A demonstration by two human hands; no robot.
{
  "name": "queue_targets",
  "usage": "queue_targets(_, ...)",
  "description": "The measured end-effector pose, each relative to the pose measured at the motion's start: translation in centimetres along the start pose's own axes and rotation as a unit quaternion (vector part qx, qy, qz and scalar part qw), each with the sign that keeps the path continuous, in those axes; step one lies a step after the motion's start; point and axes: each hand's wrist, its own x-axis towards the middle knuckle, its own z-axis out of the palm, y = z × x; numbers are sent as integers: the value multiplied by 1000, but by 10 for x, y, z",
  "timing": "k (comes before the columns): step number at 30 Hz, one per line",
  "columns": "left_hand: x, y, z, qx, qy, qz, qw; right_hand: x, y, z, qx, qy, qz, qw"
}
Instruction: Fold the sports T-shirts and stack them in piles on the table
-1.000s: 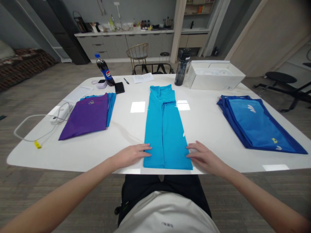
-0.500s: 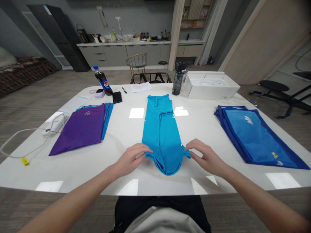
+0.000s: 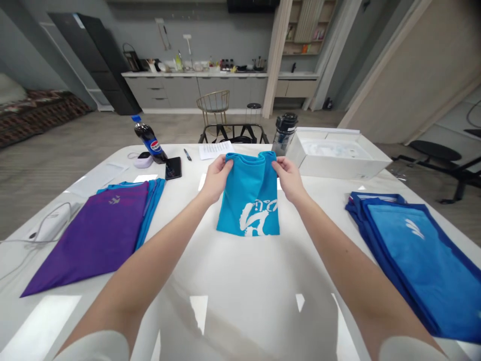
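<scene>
A turquoise shirt [image 3: 246, 193], folded into a compact shape with white lettering on its upper side, is in the middle of the table. My left hand [image 3: 218, 175] pinches its far left corner between thumb and fingers. At the far right corner, my right hand [image 3: 288, 176] grips the cloth the same way. Between my hands the far edge is raised and a little wavy, while the near edge rests on the tabletop. Both arms are stretched forward.
Folded purple and blue shirts [image 3: 93, 230] lie at left beside a white charger [image 3: 54, 220]. Folded blue shirts [image 3: 413, 240] are at right. Toward the back stand a cola bottle [image 3: 150, 140], a phone [image 3: 173, 168], a paper [image 3: 216, 149], a dark bottle [image 3: 284, 134] and a white box [image 3: 338, 163].
Both hands have carried the shirt's near edge up and away to the far end, folding it over. The printed lettering now shows, and the shirt is shorter. The view has shifted slightly.
</scene>
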Motion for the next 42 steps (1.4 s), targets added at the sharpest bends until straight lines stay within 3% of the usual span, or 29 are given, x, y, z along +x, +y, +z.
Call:
queue_targets(3,47,-45,4,-20,24,-48,998,41,44,7,-16,13,41,999)
queue_targets(5,69,-83,0,6,63,-110,992,59,79,8,-92,38,85,991)
queue_targets(8,86,-136,-14,117,119,-222,961,73,125,3,-272,59,145,949)
queue_targets(11,89,-165,-30,231,131,-271,925,75,149,-4,-380,51,162,909)
queue_targets(13,86,-167,-33,301,130,-239,914,72,149,-5,-405,54,142,902)
queue_targets(15,80,-159,-28,374,115,-135,910,67,140,1,-435,65,96,893)
queue_targets(17,69,-149,-15,433,53,-6,900,58,128,15,-474,59,30,878)
queue_targets(19,54,-143,1,474,-51,56,877,45,121,34,-502,10,-23,864)
queue_targets(22,30,-146,22,541,-160,15,825,23,121,61,-530,-100,-17,842)
queue_targets(26,7,-155,26,599,-173,-27,781,5,128,74,-568,-154,32,808)
queue_targets(32,-18,-142,16,599,-169,-34,782,-17,118,61,-580,-161,53,797)
queue_targets(35,-40,-131,19,601,-156,23,784,-46,108,60,-588,-150,21,795)
queue_targets(37,-55,-125,23,596,-176,58,782,-67,102,61,-590,-145,-1,794)
queue_targets(39,-70,-119,27,592,-198,63,779,-88,96,63,-584,-146,-9,798)
queue_targets(42,-90,-112,29,597,-166,36,784,-111,88,63,-576,-132,6,806)
